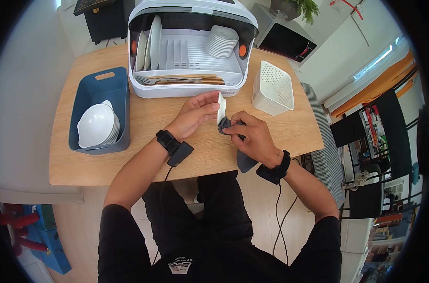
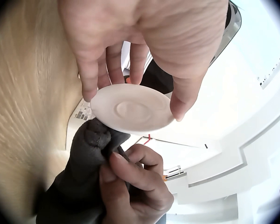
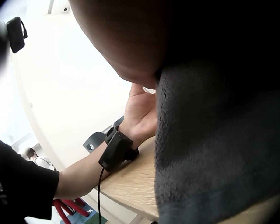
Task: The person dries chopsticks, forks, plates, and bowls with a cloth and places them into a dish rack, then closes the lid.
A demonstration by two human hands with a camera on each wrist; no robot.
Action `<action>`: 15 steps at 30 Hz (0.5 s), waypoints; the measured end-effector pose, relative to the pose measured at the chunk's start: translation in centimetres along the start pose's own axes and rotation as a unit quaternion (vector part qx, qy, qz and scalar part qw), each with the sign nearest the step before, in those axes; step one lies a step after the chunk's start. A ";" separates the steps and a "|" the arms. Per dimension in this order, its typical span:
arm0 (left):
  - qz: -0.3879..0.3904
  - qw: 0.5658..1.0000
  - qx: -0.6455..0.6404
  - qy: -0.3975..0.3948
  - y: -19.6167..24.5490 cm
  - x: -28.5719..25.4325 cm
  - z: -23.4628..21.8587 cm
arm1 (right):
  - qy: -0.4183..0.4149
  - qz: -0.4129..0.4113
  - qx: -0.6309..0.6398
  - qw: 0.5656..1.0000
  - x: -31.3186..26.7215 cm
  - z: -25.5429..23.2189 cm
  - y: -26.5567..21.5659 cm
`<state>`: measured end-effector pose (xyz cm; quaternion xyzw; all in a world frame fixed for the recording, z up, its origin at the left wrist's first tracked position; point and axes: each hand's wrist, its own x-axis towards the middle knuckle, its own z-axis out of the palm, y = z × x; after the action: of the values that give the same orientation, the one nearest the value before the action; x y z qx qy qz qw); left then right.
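Observation:
A small white dish [image 1: 221, 108] [image 2: 132, 108] stands on edge in the left hand [image 1: 194, 115] [image 2: 144, 32], its rim held between the thumb and the fingers. Below it, the right hand [image 1: 253, 136] [image 2: 137, 182] pinches a dark grey cloth [image 1: 246, 160] [image 2: 79, 168], and a bunched part of that cloth meets the dish's lower edge. In the right wrist view the cloth [image 3: 214, 140] hangs large in front, hiding the dish almost wholly; the left hand [image 3: 141, 114] shows behind it.
A white dish cabinet [image 1: 191, 89] holds plates, a stack of small dishes [image 1: 222, 41] and chopsticks with forks [image 1: 186, 80]. At the left is a blue bin [image 1: 125, 108] with white bowls [image 1: 97, 125]; a white perforated basket [image 1: 273, 89] stands at the right. Cables hang from both wrists.

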<state>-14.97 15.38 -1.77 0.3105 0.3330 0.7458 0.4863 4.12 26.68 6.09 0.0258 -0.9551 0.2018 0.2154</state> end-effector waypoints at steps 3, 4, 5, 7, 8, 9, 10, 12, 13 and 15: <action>-0.008 1.000 0.016 0.012 0.0 -0.1 0.2 | 0.019 -0.004 0.023 1.000 -0.2 -0.4 -0.1; -0.013 0.999 0.024 0.025 0.0 -0.2 0.3 | 0.023 0.001 0.033 0.999 -0.2 -0.5 -0.2; -0.013 0.999 0.024 0.025 -0.1 -0.1 0.2 | 0.028 0.006 0.042 0.999 -0.2 -0.7 -0.3; -0.021 0.999 0.048 0.002 -0.5 -0.1 -0.2 | 0.046 -0.006 0.037 0.998 0.1 -1.2 -0.6; -0.021 0.999 0.049 0.001 -0.5 0.0 -0.2 | 0.063 -0.019 0.031 0.997 0.3 -1.4 -0.6; -0.028 0.998 0.059 -0.001 -0.6 -0.1 -0.2 | 0.064 -0.018 0.030 0.997 0.5 -1.4 -0.4; -0.035 0.997 0.069 -0.003 -0.7 -0.1 -0.2 | 0.077 -0.017 0.036 0.996 0.7 -1.4 -0.3; -0.045 0.996 0.071 -0.002 -0.3 -0.3 0.3 | 0.090 -0.015 0.042 0.995 0.9 -1.4 0.0; -0.054 0.996 0.073 0.000 -0.1 -0.4 0.4 | 0.101 -0.005 0.046 0.994 1.0 -1.4 0.1; -0.061 0.994 0.089 -0.024 0.3 -0.5 0.5 | 0.111 0.004 0.051 0.993 1.3 -1.4 0.2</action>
<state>-14.63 14.93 -1.30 0.3494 0.4045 0.6743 0.5095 3.44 27.50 7.72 0.0107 -0.9139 0.2526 0.3175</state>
